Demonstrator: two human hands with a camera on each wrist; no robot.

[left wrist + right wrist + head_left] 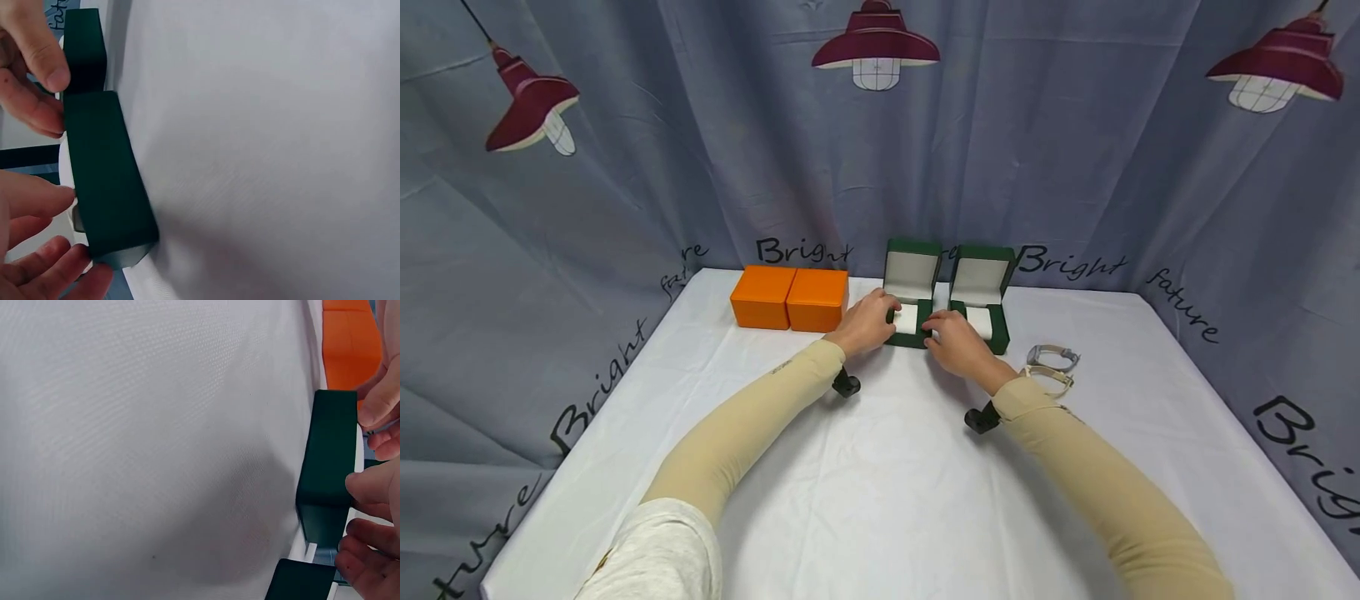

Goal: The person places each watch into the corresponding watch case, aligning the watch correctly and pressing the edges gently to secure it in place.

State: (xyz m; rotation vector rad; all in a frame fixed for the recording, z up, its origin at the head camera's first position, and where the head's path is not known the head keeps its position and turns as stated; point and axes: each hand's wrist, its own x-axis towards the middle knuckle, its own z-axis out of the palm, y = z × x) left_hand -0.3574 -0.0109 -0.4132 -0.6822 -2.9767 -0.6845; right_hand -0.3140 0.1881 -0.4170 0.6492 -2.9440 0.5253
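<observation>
Both hands are at the left of two open green watch boxes [908,341], whose white cushion [906,317] shows between them. My left hand [865,323] holds its left side; in the left wrist view, the thumb lies at the rim and the fingers [62,269] lie along the outer side. The right hand [957,342] grips the opposite side, its thumb [365,487] over the rim and its other fingers around the corner. A small grey shape [77,219] shows behind the front wall, too hidden to tell.
The second green watch box [997,331] stands open just to the right. Two wristwatches, a grey one [1052,357] and a beige one [1051,379], lie beside my right forearm. Two orange boxes [763,297] stand together at the left on the white-covered table [880,500].
</observation>
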